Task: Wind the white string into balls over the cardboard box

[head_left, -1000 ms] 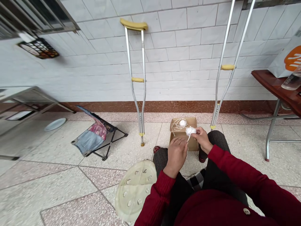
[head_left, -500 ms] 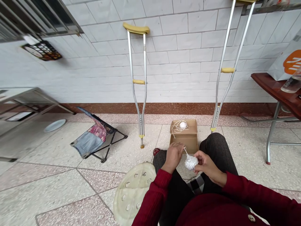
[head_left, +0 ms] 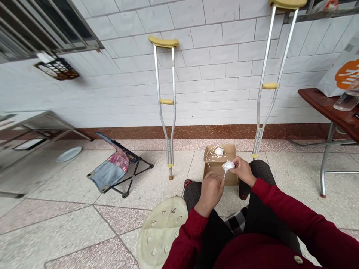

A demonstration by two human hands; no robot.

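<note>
My right fingers are pressed together, pinching a ball of white string just above the near part of a cardboard box. That ball has just come up from down by my knees to over the box, so it now sits near another white ball lying in the box among loose loops of string. My left fingers curl just beside a short strand hanging from the ball in my right hand; I cannot tell whether they grip it. An aluminium crutch stands just past the box's right side.
</note>
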